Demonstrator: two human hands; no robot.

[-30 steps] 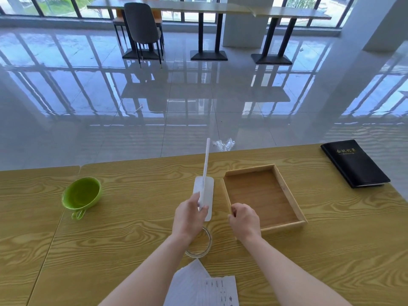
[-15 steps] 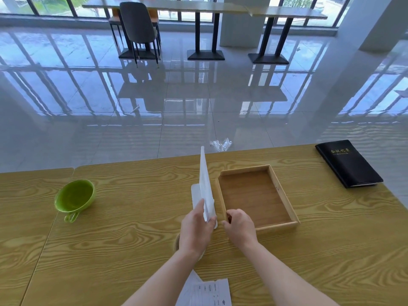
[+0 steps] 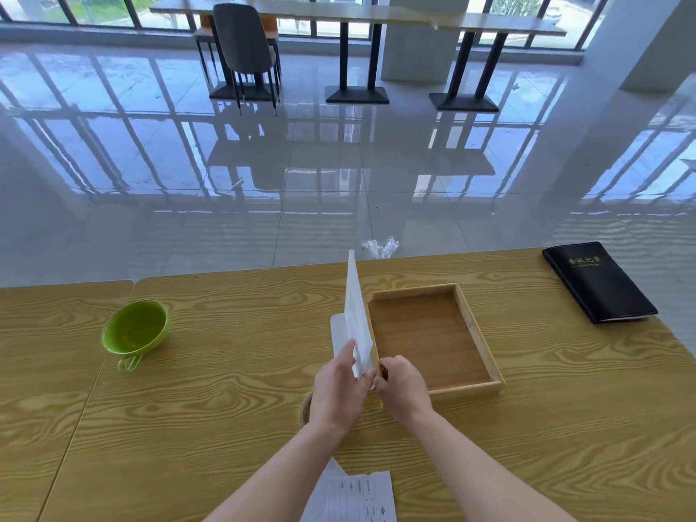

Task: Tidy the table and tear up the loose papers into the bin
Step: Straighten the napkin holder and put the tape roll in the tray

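A white sheet of paper (image 3: 354,314) stands upright on edge above the wooden table (image 3: 226,389), just left of the shallow wooden tray (image 3: 429,335). My left hand (image 3: 341,388) pinches the sheet's bottom edge. My right hand (image 3: 403,386) meets it there, fingers closed at the same bottom corner. A second white piece (image 3: 337,329) lies flat on the table behind the upright sheet. More printed papers (image 3: 354,497) lie near the front edge between my forearms. No bin is in view.
A green cup (image 3: 135,331) sits at the left. A black notebook (image 3: 599,282) lies at the far right corner. A clear tape ring (image 3: 306,408) peeks out under my left wrist. Crumpled plastic (image 3: 380,247) lies on the floor beyond the table.
The upright sheet has turned from edge-on to showing more of its face. My right hand has closed in on the sheet's bottom edge beside my left hand.
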